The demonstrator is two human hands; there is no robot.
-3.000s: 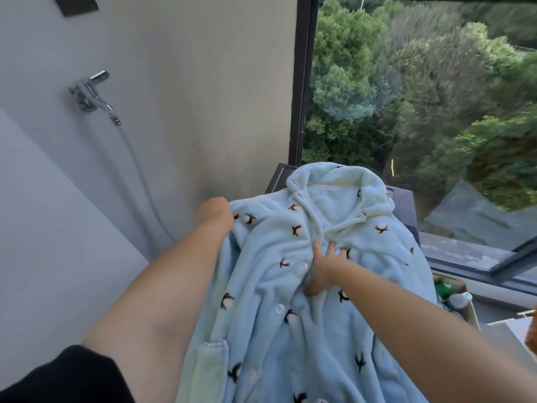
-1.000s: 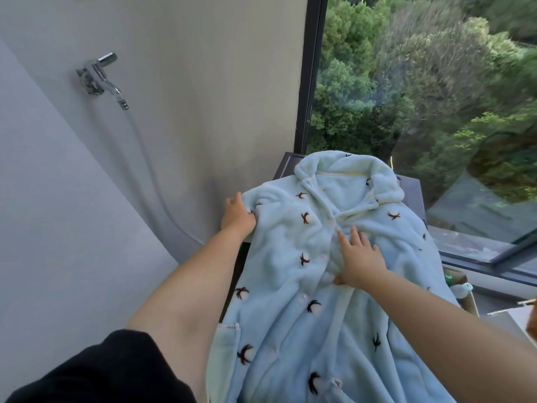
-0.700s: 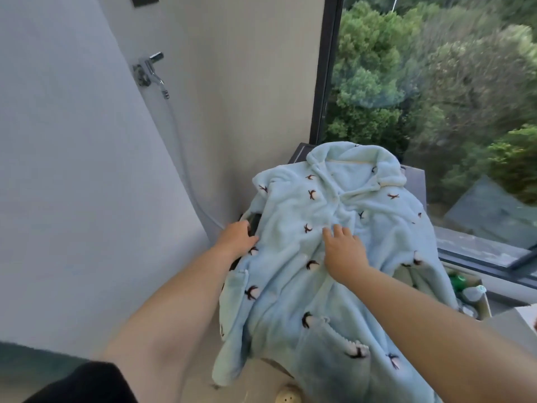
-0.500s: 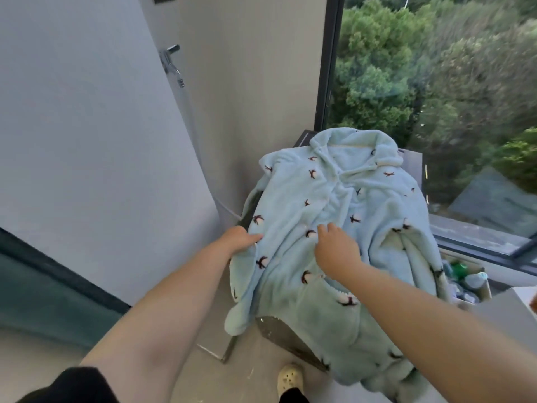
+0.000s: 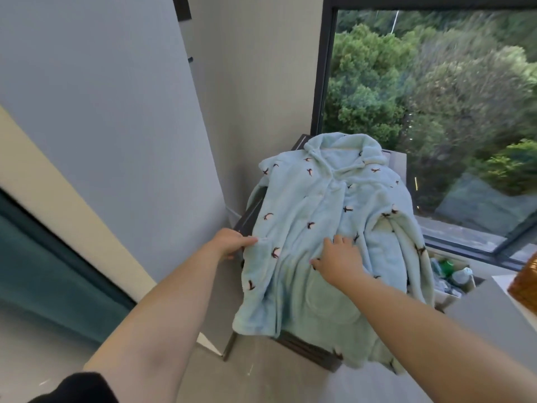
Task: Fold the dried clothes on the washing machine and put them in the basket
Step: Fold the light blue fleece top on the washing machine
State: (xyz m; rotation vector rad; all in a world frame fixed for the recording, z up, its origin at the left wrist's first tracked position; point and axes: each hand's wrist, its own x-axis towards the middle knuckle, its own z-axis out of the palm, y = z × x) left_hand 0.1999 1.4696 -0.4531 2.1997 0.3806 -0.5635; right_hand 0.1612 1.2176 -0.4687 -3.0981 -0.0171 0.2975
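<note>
A pale blue fleece robe (image 5: 325,216) is scattered with small dark brown and white bird-like motifs. Beneath it shows a dark grey washing machine (image 5: 396,164). At the right edge is an orange-brown woven basket (image 5: 524,283). A black window frame (image 5: 325,68) borders green trees (image 5: 406,82). The wall (image 5: 116,112) is pale grey, the curtain (image 5: 35,271) on the left teal, and the near sleeve (image 5: 78,388) black.

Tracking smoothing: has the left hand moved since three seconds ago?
Yes. The left hand slid from the robe's shoulder toward the washer's front edge.
</note>
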